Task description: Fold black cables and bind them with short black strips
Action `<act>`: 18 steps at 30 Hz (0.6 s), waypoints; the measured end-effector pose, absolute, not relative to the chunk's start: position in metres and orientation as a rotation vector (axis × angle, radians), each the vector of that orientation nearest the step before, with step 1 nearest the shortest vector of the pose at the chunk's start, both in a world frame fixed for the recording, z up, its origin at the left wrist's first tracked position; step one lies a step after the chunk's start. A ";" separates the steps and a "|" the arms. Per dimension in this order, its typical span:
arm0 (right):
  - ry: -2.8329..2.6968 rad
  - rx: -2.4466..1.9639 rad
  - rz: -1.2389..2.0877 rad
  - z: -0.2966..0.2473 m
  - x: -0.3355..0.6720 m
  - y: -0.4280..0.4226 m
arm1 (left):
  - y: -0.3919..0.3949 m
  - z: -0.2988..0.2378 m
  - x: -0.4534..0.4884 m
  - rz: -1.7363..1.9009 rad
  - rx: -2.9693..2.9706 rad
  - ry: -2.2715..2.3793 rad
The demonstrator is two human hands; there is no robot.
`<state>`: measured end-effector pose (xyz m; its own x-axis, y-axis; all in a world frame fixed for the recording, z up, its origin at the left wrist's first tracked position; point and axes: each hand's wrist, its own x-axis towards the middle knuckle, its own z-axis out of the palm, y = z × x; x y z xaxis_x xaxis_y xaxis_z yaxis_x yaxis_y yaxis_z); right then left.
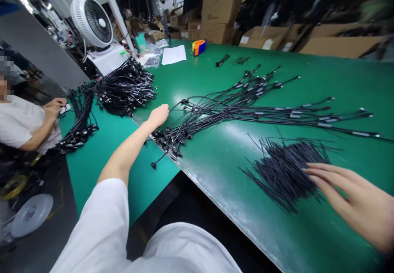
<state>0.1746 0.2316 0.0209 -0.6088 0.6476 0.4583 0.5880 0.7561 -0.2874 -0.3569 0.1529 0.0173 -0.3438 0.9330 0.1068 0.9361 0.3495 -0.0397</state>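
Observation:
My left hand [159,115] is closed, with a thin black cable [176,107] running from its fingertips. Beside it, a loose bundle of black cables [212,115] fans out to the right across the green table, with plug ends [172,139] gathered at the table's near edge. At the lower right lies a pile of short black wire ties [285,168]. The thumb and fingers of my right hand [353,199] pinch at the pile's right side; the exact number of ties between the fingertips is hidden.
A large heap of black cables [126,86] sits at the left, near a white fan [94,22]. Another person [29,121] works at the far left. A roll of coloured tape [199,48] and white paper [174,54] lie at the back, before cardboard boxes [220,12].

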 end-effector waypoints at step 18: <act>-2.860 -0.799 -0.016 0.014 -0.110 0.352 | 0.121 0.012 -0.285 -0.544 -2.137 -2.458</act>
<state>-0.1101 0.3522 0.0139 -0.8416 0.5134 0.1675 0.5153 0.8563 -0.0353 -0.2846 0.1215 0.0124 -0.1546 0.9836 0.0929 0.9309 0.1135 0.3471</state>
